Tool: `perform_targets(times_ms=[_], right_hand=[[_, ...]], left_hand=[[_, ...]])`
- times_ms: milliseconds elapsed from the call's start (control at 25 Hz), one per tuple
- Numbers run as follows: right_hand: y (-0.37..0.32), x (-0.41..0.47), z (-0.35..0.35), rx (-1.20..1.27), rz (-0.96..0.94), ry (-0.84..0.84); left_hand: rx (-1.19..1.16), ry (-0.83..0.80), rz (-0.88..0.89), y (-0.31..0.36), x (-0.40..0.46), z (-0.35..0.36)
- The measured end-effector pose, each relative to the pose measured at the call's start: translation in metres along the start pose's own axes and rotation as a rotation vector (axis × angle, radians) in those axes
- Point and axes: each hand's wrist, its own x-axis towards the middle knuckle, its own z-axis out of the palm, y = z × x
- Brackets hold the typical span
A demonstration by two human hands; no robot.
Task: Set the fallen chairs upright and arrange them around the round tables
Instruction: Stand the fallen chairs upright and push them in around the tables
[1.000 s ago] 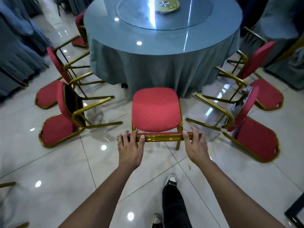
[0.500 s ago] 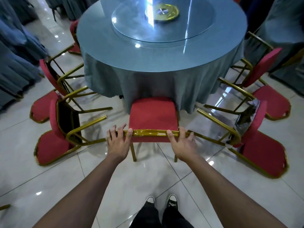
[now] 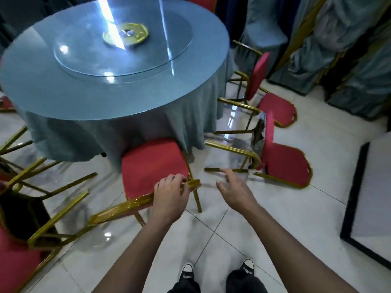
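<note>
A red-cushioned chair with a gold frame (image 3: 153, 166) stands upright, its seat tucked against the blue cloth of the round table (image 3: 118, 106). My left hand (image 3: 171, 192) is closed on the gold top rail of its backrest. My right hand (image 3: 233, 190) hovers just right of the chair with fingers spread, holding nothing. Two red chairs lie tipped over on the floor to the right, one near (image 3: 285, 163) and one farther back (image 3: 275, 106). Another fallen chair (image 3: 19, 256) lies at the lower left, its gold legs sticking up.
A glass turntable (image 3: 122, 45) sits on the table top. Covered chair stacks (image 3: 338, 49) line the right wall. A dark-framed white panel (image 3: 372, 197) lies on the tiled floor at the right. My two feet (image 3: 215, 273) stand on the tiles behind the chair.
My right hand has let go of the chair's backrest and moved off to the right, fingers apart. My view has swung to the right. The left hand still grips the rail.
</note>
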Motion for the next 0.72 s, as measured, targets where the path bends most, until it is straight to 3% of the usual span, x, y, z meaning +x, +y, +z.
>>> perform_targets(times_ms=[280,560,720], right_hand=[[0.124,0.006,-0.139,0.101,0.048,0.247],[0.249,0.039,-0.305,0.08,0.013,0.287],[0.29,0.08,-0.378,0.078,-0.02,0.301]], left_hand=[[-0.102,-0.065,0.264,0.175,0.045,0.085],[-0.152,-0.034,0.224,0.371,0.075,0.176],[-0.177,-0.012,0.218,0.45,0.107,0.199]])
